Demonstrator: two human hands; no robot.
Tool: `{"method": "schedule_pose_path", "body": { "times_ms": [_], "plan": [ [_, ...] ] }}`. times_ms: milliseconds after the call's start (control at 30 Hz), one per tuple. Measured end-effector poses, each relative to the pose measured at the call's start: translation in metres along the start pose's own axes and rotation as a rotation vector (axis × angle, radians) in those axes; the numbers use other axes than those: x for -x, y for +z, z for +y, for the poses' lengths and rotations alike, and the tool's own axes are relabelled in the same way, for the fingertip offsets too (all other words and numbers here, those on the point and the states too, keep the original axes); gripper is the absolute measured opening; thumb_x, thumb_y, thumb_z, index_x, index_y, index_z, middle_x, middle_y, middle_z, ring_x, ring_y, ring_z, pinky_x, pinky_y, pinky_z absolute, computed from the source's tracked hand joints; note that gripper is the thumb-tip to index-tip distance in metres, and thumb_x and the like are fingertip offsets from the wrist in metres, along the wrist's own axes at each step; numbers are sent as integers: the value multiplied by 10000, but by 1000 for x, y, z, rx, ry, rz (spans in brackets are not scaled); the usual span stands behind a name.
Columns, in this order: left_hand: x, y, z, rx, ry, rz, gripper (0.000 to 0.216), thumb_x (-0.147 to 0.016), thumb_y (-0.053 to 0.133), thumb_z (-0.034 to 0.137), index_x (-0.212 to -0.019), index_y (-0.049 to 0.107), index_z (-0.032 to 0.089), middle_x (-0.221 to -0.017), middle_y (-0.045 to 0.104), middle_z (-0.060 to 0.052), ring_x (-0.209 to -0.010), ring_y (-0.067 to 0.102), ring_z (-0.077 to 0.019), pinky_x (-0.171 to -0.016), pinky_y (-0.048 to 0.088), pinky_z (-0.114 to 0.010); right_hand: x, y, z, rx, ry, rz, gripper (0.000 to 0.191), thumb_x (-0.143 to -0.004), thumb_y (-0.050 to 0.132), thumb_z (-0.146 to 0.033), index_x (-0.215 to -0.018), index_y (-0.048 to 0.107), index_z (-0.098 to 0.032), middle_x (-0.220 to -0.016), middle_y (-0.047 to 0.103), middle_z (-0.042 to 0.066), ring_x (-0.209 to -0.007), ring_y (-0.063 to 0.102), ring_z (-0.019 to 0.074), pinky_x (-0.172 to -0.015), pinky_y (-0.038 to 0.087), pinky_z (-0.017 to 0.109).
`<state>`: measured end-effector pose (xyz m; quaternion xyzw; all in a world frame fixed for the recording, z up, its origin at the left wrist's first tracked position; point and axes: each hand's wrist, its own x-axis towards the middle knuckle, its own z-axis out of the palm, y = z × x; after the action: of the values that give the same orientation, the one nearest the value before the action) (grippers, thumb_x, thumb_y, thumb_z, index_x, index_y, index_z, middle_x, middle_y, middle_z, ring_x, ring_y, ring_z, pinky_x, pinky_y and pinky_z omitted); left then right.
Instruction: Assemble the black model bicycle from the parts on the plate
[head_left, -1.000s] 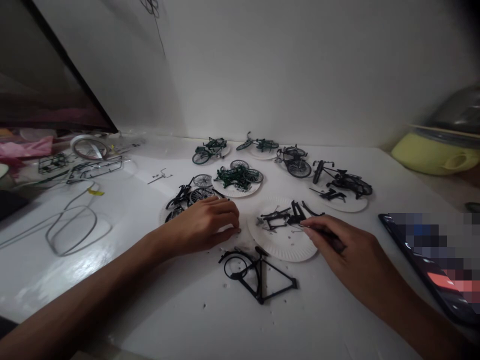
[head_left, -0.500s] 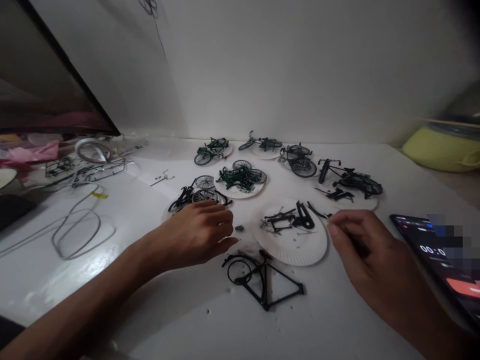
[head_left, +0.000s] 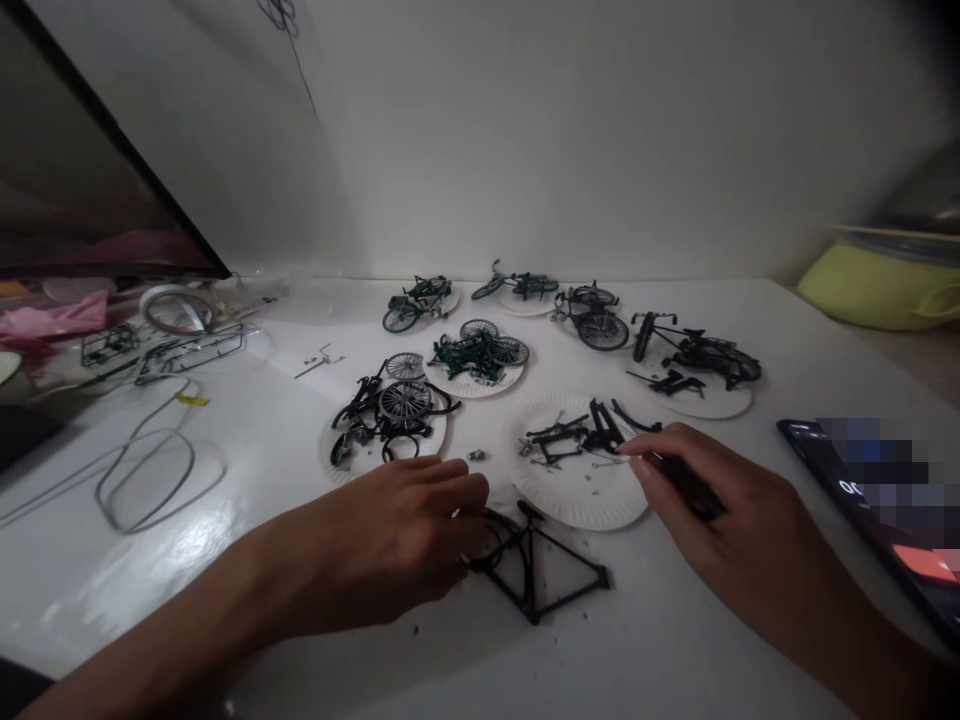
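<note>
My left hand lies over the left end of a black model bicycle frame on the white table, fingers curled on it. My right hand is closed round a thin dark tool, its tip over the near paper plate that holds small black parts. A tiny grey part lies on the table between the plates.
Several paper plates with green and black model bicycles and wheels sit behind. A phone lies at right, a yellow-green container at far right, a grey cable and parts sprues at left under a dark monitor.
My left hand moved from beside the left plate down and toward me onto the black frame. My right hand swung out to the right, then came back toward the near plate.
</note>
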<state>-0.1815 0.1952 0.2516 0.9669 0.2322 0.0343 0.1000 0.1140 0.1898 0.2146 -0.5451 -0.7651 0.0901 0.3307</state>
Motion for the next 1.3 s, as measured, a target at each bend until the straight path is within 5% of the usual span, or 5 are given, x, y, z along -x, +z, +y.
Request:
{"method": "schedule_pose_path", "body": {
  "times_ms": [500,767,967,1300],
  "plan": [
    [-3,-6,-5,12,5,105,182,-990,467,145,-871,605,152,-884,609,-51,-786,521,-173,-725,423,-338,1,1,0,-25,-27,1,119,-963,547,-313,-1064,597,-276,-1012,637,13,-947,613,188,-825,448,329],
    [0,-10,-9,173,-77,66,72,-875,619,215,-832,608,158,-905,612,-34,-830,549,-166,-797,473,-335,1,-1,0,-52,-57,-2,215,-995,489,-311,-1174,605,-286,-1100,632,29,-1011,621,182,-870,459,313],
    [-11,10,-30,-32,-206,269,127,-1004,509,202,-1023,624,150,-1032,647,-58,-938,573,-185,-833,470,-349,0,-4,2,-21,64,-12,277,-1018,404,-383,-1154,615,-266,-799,646,-7,-678,622,149,-665,486,281],
    [-20,32,-38,-48,-206,289,158,-1015,512,205,-1117,625,168,-1062,669,-58,-961,601,-188,-844,420,-361,0,4,-1,0,11,-4,188,-967,522,-361,-1078,630,-255,-1001,726,36,-914,690,204,-785,518,317]
  ]
}}
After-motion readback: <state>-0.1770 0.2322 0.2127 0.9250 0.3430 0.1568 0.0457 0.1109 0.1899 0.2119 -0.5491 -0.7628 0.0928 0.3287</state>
